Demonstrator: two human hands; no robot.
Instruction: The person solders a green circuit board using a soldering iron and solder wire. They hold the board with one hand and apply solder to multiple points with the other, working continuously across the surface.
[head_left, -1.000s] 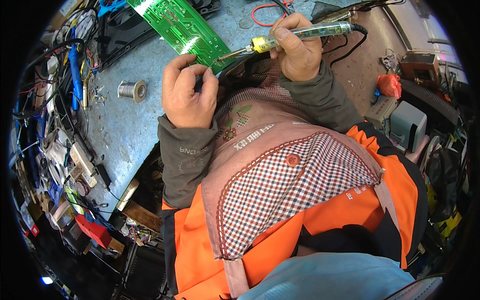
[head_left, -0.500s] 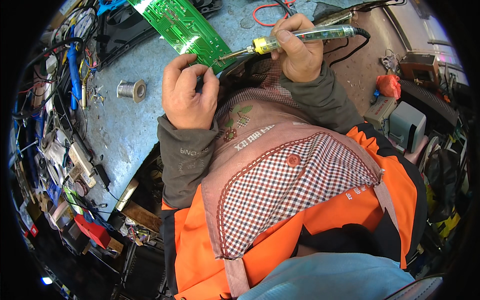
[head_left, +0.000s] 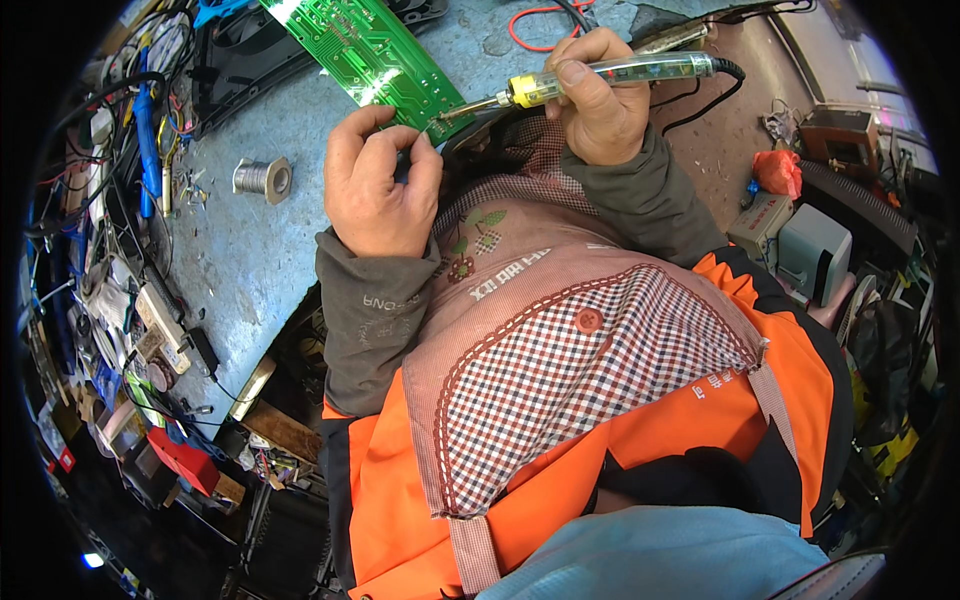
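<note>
A long green circuit board [head_left: 385, 62] slants over the workbench's near edge, its near end between my hands. My left hand [head_left: 380, 185] is closed at that end, fingers bent against the board's edge; what its fingertips pinch underneath is hidden. In my right hand [head_left: 605, 105] is a soldering iron [head_left: 640, 68] with a clear handle and a yellow collar, gripped like a pen. Its metal tip points left and meets the board near the corner, close to my left fingertips. A black cord leaves the handle's right end.
A solder spool [head_left: 263, 180] stands on the blue-grey workbench [head_left: 225, 260], left of my left hand. Tangled cables and tools crowd the left side. A black frame [head_left: 240, 75] lies behind the board, a red wire loop [head_left: 530, 28] further right. Boxes [head_left: 815, 250] stand at right.
The board, left hand and soldering iron have shifted very slightly to the right. A red light seen in the iron's handle earlier no longer shows. Both hands keep their grip.
</note>
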